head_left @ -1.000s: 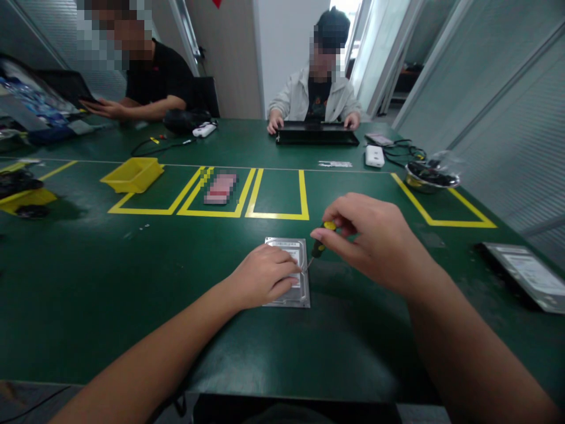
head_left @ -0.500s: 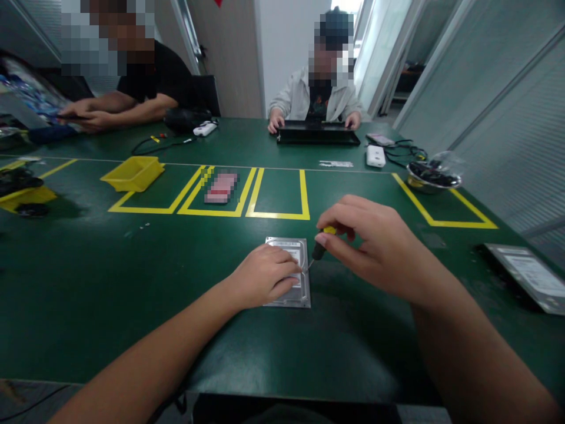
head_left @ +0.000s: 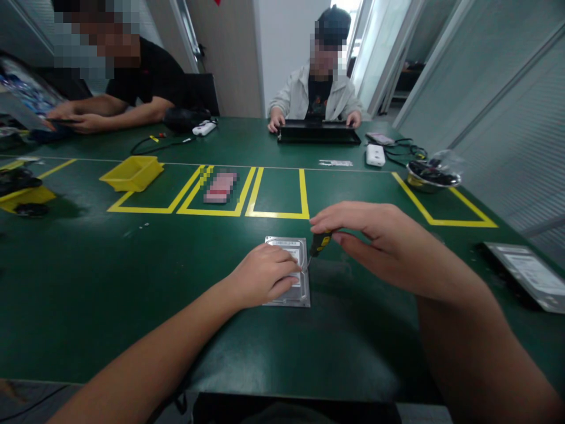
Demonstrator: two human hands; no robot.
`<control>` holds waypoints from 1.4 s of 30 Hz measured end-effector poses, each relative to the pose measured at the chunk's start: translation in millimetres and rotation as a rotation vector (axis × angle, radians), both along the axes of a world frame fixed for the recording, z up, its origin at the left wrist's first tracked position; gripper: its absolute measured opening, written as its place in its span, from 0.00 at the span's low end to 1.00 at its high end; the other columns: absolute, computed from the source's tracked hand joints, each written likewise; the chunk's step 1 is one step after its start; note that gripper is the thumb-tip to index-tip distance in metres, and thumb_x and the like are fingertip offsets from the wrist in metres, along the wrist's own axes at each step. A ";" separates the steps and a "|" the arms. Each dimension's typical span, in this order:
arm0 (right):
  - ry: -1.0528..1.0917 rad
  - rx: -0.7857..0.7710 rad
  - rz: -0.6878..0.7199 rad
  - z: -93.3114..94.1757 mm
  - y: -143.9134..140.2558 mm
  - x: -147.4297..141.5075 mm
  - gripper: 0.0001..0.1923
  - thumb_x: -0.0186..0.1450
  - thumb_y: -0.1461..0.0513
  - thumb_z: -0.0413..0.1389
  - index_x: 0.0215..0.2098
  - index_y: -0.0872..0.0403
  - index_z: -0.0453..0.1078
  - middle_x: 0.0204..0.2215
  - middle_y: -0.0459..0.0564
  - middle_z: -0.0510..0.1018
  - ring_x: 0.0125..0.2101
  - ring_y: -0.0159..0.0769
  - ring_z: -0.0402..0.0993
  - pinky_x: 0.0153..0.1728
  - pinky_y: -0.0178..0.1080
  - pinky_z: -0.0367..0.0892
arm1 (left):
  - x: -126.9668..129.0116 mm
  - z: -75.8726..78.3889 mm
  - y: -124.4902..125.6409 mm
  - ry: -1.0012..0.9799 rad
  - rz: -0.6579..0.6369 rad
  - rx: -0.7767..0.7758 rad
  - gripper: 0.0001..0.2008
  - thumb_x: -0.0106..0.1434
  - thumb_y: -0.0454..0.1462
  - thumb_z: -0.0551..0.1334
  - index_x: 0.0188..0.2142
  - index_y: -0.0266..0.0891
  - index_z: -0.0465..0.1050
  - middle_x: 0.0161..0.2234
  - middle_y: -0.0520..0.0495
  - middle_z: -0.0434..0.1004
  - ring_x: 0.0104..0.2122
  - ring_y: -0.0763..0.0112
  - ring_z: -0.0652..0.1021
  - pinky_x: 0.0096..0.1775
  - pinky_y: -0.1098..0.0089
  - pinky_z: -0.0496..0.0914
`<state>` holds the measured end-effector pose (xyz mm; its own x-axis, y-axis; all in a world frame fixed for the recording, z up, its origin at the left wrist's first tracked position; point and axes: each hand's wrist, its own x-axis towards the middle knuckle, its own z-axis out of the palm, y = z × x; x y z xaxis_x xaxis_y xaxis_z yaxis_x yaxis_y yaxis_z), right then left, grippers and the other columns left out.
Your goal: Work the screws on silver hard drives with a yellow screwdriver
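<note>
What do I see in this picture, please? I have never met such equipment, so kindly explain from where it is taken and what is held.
There is no machine here: one person works with two bare hands, seen by a camera worn on the head, looking forward and down. The left hand lies on a silver drive, flat on the green table. The right hand holds a small screwdriver, tilted, its tip at the drive's right edge; exact contact is too small to tell. Farther off are a yellow bin and a metal bowl; at far right, another drive. Across the table, a person in a light jacket has both hands at a black tray.
</note>
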<state>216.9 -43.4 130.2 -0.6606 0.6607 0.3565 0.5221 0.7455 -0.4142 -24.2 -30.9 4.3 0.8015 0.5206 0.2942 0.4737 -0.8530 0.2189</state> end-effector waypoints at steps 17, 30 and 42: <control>-0.245 0.235 -0.380 -9.8 3.6 -11.1 0.15 0.66 0.51 0.57 0.30 0.54 0.68 0.25 0.46 0.70 0.25 0.33 0.64 0.27 0.36 0.54 | 0.2 -1.8 0.3 0.000 0.003 0.004 0.13 0.70 0.42 0.56 0.47 0.41 0.75 0.43 0.47 0.79 0.44 0.61 0.77 0.45 0.60 0.66; -0.082 0.128 -0.133 -5.5 2.7 -7.1 0.09 0.69 0.62 0.53 0.42 0.56 0.74 0.37 0.51 0.75 0.36 0.34 0.71 0.37 0.35 0.63 | 0.3 -1.3 0.3 -0.003 0.003 0.017 0.13 0.70 0.42 0.55 0.47 0.41 0.75 0.43 0.46 0.79 0.44 0.61 0.78 0.45 0.60 0.67; -0.059 0.023 -0.003 -1.0 2.9 0.5 0.18 0.64 0.71 0.51 0.50 0.54 0.72 0.46 0.50 0.79 0.45 0.35 0.74 0.48 0.38 0.67 | -0.7 -2.1 0.9 -0.002 0.008 0.012 0.13 0.70 0.42 0.56 0.47 0.42 0.76 0.43 0.46 0.79 0.43 0.62 0.78 0.45 0.60 0.67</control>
<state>217.4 -40.4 129.2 -0.6788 0.6551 0.3318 0.5478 0.7526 -0.3653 -24.9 -30.0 2.2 0.7964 0.5238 0.3021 0.4805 -0.8515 0.2098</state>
